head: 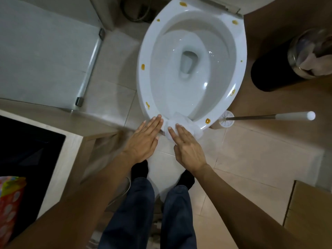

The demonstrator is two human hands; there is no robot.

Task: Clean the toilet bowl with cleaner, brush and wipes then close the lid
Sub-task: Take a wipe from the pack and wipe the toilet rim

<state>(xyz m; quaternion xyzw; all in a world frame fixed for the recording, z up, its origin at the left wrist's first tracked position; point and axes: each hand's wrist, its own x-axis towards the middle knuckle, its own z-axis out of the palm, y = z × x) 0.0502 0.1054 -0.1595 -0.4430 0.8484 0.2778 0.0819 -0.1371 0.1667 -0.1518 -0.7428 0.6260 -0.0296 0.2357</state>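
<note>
The wiping step was in hand. The person stood over the toilet bowl (193,108), whose seat and lid were raised at the back, and a crumpled white wipe (181,122) lay draped over the front edge of the rim, nearest the feet. The right hand (188,150) was spread flat with its fingers straight, the fingertips pressing down on the wipe. The left hand (143,139) was likewise open and flat, fingers together, its tips touching the rim just beside the wipe and holding nothing. Several yellow-brown stains (143,67) dotted the rim: on the left side, the front left, the front right beside the wipe, the right side and up near the hinge, so by my judgement the rim cleaning had barely begun. The brush (269,117) rested in its holder on the floor just right of the bowl, its handle pointing away to the right. A dark bin (273,69) stood further back on the right. No cleaner bottle showed. The next move probably called for sliding the wipe along the rim under firm flat pressure, taking the nearest stain at the front right or front left first, then working round the rest before lowering the lid.
</note>
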